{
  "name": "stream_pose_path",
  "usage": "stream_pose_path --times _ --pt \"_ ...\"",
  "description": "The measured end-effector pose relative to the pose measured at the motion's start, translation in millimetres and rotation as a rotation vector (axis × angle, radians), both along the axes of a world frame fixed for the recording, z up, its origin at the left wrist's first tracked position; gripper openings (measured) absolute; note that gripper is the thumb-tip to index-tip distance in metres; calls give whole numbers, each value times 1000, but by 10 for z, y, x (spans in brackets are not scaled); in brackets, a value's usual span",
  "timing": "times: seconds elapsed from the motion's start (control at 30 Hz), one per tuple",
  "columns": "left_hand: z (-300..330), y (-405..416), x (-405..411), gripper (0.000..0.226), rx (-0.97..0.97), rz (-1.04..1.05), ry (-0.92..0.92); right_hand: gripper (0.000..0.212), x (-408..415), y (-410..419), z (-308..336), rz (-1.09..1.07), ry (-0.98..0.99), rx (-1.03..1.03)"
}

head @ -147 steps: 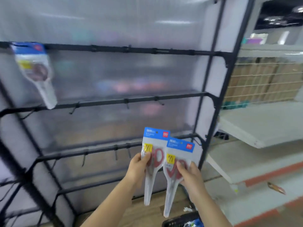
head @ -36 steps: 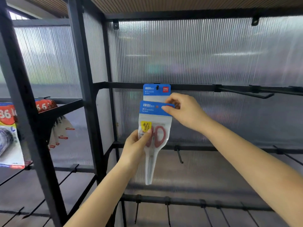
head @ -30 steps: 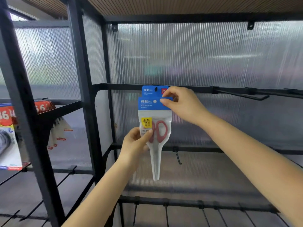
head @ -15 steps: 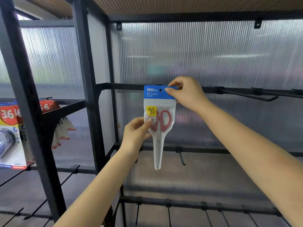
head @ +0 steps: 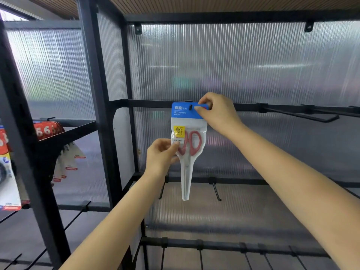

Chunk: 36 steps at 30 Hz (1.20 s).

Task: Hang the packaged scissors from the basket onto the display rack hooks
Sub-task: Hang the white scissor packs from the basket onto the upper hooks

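A pack of red-handled scissors (head: 191,151) with a blue header card hangs at the upper black crossbar (head: 148,103) of the display rack. A dark hook tip shows through the hole in the header. My right hand (head: 216,112) pinches the header's top right corner. My left hand (head: 161,154) pinches the pack's left edge near the yellow label. Another pack hung behind this one a moment ago; it is hidden now. The basket is out of view.
A long bare hook (head: 303,116) sticks out from the same crossbar to the right. Short hooks (head: 216,190) hang from the lower bars. Other packaged goods (head: 8,172) hang in the left bay behind a black upright post (head: 95,106).
The front pack has risen from below the hung pack to the crossbar, and its hole now sits over the hook. Both hands moved up with it.
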<state>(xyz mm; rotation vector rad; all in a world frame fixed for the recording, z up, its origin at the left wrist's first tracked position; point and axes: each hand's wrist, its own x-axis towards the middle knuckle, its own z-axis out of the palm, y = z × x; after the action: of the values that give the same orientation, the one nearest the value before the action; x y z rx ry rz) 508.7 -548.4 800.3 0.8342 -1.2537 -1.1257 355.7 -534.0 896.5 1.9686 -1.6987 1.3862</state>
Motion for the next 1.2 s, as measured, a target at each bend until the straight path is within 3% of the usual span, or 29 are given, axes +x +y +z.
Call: stream_pose_path --times 0.13,0.4,0.53,0.8,0.93,1.1,1.2 --pt "26 -188 -64 7 -25 76 -111 18 -21 -102 -30 -93 174 -75" --pt "15 -409 -134 9 18 86 -128 15 1 -248 -176 -322 593 -240" --pt "-4 -426 -130 16 -47 151 -246 52 -9 -206 -326 -394 724 35" --pt "23 -239 -52 15 -251 267 -557 59 23 209 -395 -400 777 133" --pt "3 57 -39 32 -422 374 -688 58 -36 523 -457 -376 775 153" --pt "-33 547 -242 29 -603 316 -772 58 -267 1101 -636 -407 705 201" --pt "-161 874 -551 37 -615 215 -834 57 -516 1594 -837 -444 638 264"
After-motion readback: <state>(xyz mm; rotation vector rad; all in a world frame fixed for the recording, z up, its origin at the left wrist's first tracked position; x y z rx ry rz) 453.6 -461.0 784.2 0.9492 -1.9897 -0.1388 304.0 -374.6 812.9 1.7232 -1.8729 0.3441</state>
